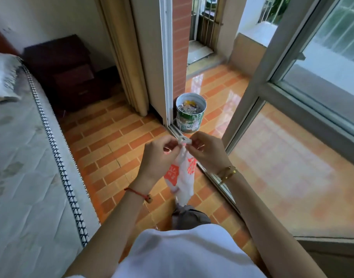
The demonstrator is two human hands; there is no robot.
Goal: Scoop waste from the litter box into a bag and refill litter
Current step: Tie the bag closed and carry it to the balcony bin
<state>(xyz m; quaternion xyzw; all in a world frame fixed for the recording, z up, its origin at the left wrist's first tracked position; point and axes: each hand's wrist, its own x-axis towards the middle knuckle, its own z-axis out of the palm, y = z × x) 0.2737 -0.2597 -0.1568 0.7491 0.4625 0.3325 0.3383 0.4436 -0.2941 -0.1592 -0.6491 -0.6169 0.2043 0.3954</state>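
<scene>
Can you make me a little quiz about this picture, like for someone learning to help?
1. True or false: both hands are pinching the top of the bag.
2. Where is the bucket? A) on the bed B) on the floor by the sliding door C) in the person's hand
3. Fill in: the red string is on the ____ wrist.

Key:
1. True. The left hand and right hand both grip the bag's top, and it hangs below them.
2. B. It stands on the floor beside the door frame, full of scraps.
3. Left. The right wrist wears a gold bracelet.
</scene>
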